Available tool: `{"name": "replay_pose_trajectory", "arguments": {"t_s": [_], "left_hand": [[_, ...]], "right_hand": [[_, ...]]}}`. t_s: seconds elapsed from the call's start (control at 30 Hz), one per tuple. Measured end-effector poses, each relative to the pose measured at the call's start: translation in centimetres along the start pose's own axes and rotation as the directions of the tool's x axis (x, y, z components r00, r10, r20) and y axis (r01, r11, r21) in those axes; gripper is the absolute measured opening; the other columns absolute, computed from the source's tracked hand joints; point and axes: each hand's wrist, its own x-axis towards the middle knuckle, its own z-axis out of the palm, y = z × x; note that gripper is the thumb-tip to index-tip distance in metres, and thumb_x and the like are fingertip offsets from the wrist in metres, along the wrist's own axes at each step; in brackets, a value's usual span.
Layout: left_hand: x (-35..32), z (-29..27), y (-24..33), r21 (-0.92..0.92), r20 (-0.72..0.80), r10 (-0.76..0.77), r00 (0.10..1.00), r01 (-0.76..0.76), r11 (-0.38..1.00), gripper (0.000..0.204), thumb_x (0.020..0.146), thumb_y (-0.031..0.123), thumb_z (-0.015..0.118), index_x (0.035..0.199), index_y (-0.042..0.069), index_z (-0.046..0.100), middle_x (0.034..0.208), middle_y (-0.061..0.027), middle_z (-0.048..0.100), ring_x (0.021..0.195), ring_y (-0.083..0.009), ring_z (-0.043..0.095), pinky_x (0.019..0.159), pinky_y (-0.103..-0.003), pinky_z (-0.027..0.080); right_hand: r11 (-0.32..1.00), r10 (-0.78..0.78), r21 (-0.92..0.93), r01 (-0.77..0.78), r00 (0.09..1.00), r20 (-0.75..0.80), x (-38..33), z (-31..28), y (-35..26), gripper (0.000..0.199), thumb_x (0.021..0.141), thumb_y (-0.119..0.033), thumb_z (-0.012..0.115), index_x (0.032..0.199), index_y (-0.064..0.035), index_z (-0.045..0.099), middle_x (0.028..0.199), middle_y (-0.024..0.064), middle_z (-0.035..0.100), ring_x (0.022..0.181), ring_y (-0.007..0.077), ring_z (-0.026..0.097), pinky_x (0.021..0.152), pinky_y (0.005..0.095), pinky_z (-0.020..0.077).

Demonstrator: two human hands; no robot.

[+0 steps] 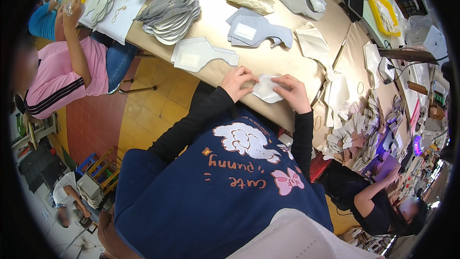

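A small white fabric piece (266,89) lies at the table's near edge between my two hands. The fingers and thumb of my left hand (237,83) are closed at its left side. My right hand (294,92) grips the right side, fingertips and thumb on the fabric. What is under the fingertips is hidden. Just beyond my left hand are pale grey shaped pieces (203,55) with a light patch. Farther off, blue-grey cut pieces (258,29) carry a white rectangle. Cream fabric pieces (314,43) are beyond my right hand.
The brown-covered table (282,110) holds a fanned stack of grey pieces (171,13) at left and heaped small pieces (352,139) at right. A yellow tray (383,14) stands at far right. A person in pink (62,74) sits left; another in black (373,201) works right.
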Motion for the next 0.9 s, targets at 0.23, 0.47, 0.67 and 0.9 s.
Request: {"name": "replay_pose_trajectory", "arguments": {"t_s": [0.23,0.47,0.67,0.9], "left_hand": [[0.0,0.0,0.0,-0.022,0.046,-0.028,0.999,0.029,0.999,0.051,0.070,0.002,0.077,0.119,0.014,0.070,0.100,-0.0068,0.058,0.090,-0.0224,0.059,0.080,-0.035,0.051],[0.1,-0.1,0.3,0.076,0.035,-0.010,0.999,0.008,0.997,0.054,0.071,0.005,0.078,0.123,0.014,0.067,0.101,-0.0080,0.058,0.091,-0.0248,0.058,0.080,-0.036,0.050],[-0.1,-0.1,0.7,0.144,0.024,0.046,0.999,-0.049,0.988,0.060,0.073,0.006,0.074,0.130,0.019,0.062,0.101,-0.0070,0.056,0.093,-0.0253,0.057,0.081,-0.038,0.048],[-0.5,0.5,1.2,0.311,0.035,0.071,0.997,-0.079,0.947,0.063,0.078,0.007,0.068,0.137,0.023,0.055,0.107,-0.0057,0.054,0.097,-0.0247,0.056,0.081,-0.040,0.045]], "right_hand": [[1.000,0.010,-0.008,-0.010,1.000,0.009,0.0,-0.1,-0.2,0.029,0.081,-0.002,0.070,0.110,-0.0006,0.071,0.094,0.0085,0.065,0.089,0.0176,0.064,0.086,0.0288,0.0498],[1.000,-0.006,-0.027,0.006,1.000,0.005,0.0,-0.1,-0.2,0.029,0.081,-0.002,0.070,0.110,-0.0005,0.071,0.094,0.0086,0.065,0.089,0.0180,0.064,0.086,0.0290,0.0498],[1.000,-0.018,0.004,0.018,1.000,0.009,0.1,0.0,0.0,0.029,0.081,-0.002,0.070,0.110,0.0004,0.071,0.094,0.0091,0.064,0.089,0.0182,0.064,0.086,0.0289,0.0497],[1.000,-0.006,-0.014,0.006,1.000,0.019,0.1,-0.1,0.0,0.029,0.081,-0.002,0.070,0.110,0.0006,0.071,0.094,0.0091,0.064,0.089,0.0182,0.064,0.085,0.0285,0.0493]]}}
